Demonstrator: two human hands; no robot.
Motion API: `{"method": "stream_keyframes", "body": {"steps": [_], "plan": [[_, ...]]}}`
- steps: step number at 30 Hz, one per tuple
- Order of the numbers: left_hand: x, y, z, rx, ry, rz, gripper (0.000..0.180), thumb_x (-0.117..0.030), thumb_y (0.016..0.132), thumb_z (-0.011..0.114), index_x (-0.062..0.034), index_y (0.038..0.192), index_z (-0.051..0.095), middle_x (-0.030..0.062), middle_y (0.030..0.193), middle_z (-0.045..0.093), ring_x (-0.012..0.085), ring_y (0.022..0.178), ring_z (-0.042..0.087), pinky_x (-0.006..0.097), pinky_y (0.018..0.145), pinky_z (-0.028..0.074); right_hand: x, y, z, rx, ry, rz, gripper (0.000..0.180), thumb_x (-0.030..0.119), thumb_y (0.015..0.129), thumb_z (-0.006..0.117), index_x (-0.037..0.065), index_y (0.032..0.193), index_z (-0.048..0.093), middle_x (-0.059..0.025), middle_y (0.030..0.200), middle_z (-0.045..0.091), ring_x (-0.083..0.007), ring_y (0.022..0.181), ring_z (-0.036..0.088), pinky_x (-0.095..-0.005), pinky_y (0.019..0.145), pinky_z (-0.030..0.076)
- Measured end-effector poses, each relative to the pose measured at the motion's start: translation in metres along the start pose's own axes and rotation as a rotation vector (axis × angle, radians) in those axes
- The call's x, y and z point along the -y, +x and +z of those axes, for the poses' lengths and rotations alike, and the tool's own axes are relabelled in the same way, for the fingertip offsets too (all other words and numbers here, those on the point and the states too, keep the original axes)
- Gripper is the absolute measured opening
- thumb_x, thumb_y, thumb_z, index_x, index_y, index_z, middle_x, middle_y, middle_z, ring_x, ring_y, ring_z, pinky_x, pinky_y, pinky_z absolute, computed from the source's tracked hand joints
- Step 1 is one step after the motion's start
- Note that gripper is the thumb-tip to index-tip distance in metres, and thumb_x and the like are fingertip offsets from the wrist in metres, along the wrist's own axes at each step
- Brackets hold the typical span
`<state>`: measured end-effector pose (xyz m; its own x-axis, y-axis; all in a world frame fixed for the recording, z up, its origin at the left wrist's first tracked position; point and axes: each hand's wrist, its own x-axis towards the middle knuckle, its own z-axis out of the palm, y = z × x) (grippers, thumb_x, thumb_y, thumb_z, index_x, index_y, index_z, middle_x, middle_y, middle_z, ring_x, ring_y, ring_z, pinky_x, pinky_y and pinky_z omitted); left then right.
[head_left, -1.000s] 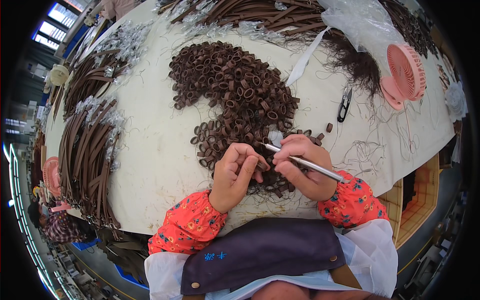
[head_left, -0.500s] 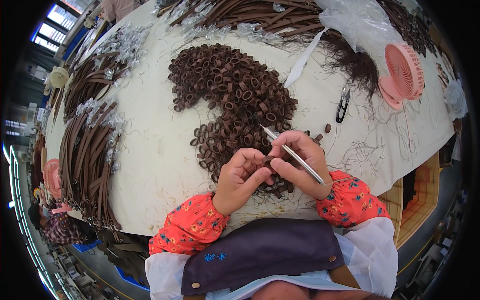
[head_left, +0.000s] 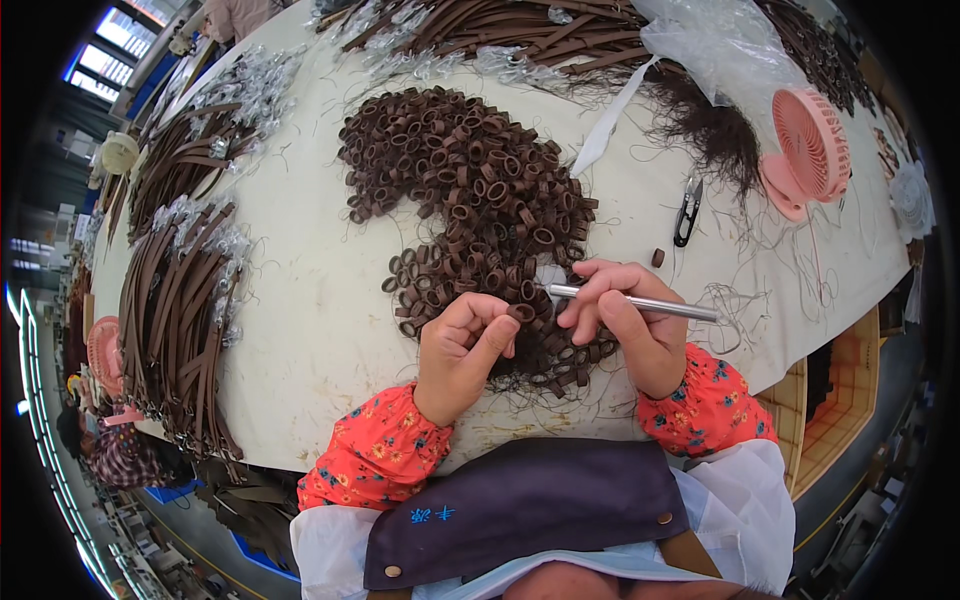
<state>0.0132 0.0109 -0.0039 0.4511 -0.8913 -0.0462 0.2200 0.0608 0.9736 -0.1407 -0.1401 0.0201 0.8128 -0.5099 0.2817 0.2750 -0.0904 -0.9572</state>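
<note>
Between thumb and forefinger, my left hand (head_left: 462, 355) pinches a small brown leather loop (head_left: 520, 313). My right hand (head_left: 640, 325) is closed around a silver pen-shaped metal tool (head_left: 660, 305), which lies nearly level across the fingers with one end pointing left. A gap separates the two hands. Right behind them spreads a large pile of brown leather loops (head_left: 450, 150), its near part reaching below and between my hands. One single loop (head_left: 657, 257) lies apart, to the right of the pile.
Black thread snips (head_left: 687, 212) lie right of the pile, near a pink fan (head_left: 808, 145). Bundles of brown straps (head_left: 175, 330) cover the left side of the table (head_left: 300, 300); more straps (head_left: 520, 35) and clear plastic (head_left: 730, 45) are at the back. Loose threads are scattered about.
My hands have come apart. The right one moved right, its tool turning from slanted to nearly level. My left hand shifted slightly left, still pinching a loop.
</note>
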Motion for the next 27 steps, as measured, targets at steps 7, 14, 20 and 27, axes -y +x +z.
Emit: {"method": "stream_keyframes", "body": {"steps": [7, 14, 20, 27], "plan": [[0.002, 0.000, 0.001, 0.008, 0.014, -0.005, 0.012, -0.009, 0.096, 0.058, 0.0015, 0.100, 0.057, 0.0012, 0.080, 0.060, 0.0053, 0.071, 0.053, 0.019, 0.064, 0.043, -0.002, -0.001, 0.002, 0.034, 0.013, 0.005, 0.018, 0.017, 0.099, 0.047, 0.004, 0.097, 0.060, 0.0010, 0.066, 0.061, -0.0103, 0.071, 0.063, -0.0416, 0.103, 0.034], [0.001, 0.000, 0.001, 0.016, 0.026, -0.016, 0.010, -0.009, 0.096, 0.058, 0.0013, 0.099, 0.057, 0.0005, 0.080, 0.060, 0.0044, 0.070, 0.054, 0.019, 0.064, 0.043, -0.002, 0.000, 0.004, 0.033, 0.027, -0.005, 0.018, 0.017, 0.099, 0.047, 0.004, 0.098, 0.060, 0.0007, 0.067, 0.062, -0.0104, 0.073, 0.062, -0.0411, 0.102, 0.035], [0.000, 0.000, 0.002, 0.021, 0.067, -0.025, 0.013, -0.013, 0.097, 0.056, -0.0005, 0.101, 0.056, 0.0020, 0.075, 0.060, 0.0017, 0.059, 0.044, 0.017, 0.051, 0.031, -0.008, 0.000, 0.003, 0.075, -0.020, -0.074, 0.018, 0.017, 0.100, 0.048, 0.004, 0.101, 0.060, -0.0007, 0.068, 0.063, -0.0120, 0.073, 0.063, -0.0414, 0.102, 0.036], [0.000, 0.000, 0.001, 0.023, 0.102, -0.042, 0.014, -0.015, 0.097, 0.057, -0.0013, 0.100, 0.055, 0.0023, 0.075, 0.060, 0.0011, 0.057, 0.042, 0.017, 0.049, 0.030, -0.010, 0.000, 0.002, 0.097, -0.132, -0.113, 0.017, 0.016, 0.099, 0.050, 0.004, 0.101, 0.061, -0.0002, 0.066, 0.063, -0.0117, 0.069, 0.064, -0.0416, 0.101, 0.037]]}}
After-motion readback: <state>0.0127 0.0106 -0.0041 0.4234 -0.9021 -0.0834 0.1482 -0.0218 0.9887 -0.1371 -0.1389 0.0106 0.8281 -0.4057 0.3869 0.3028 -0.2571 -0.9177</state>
